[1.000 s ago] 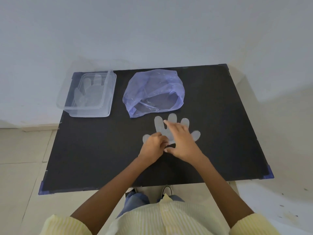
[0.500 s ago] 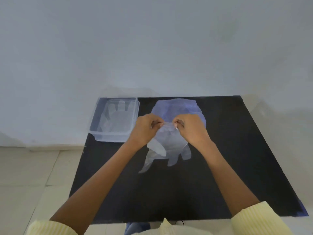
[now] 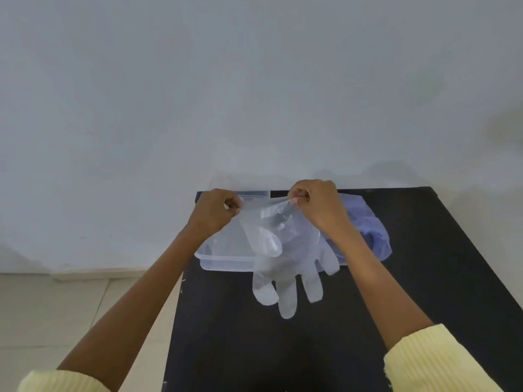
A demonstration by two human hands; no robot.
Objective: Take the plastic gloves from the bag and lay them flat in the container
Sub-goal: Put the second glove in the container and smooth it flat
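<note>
Setting: plain indoor room, sparse, kind of room cannot be told; bare pale wall point(image 3: 254, 94) fills the upper view, unmarked; pale tiled floor point(image 3: 56, 306) at lower left, with a skirting strip where it meets the wall; black worktop point(image 3: 283, 349) set against the wall; even, soft lighting; no equipment or signage in view.
</note>
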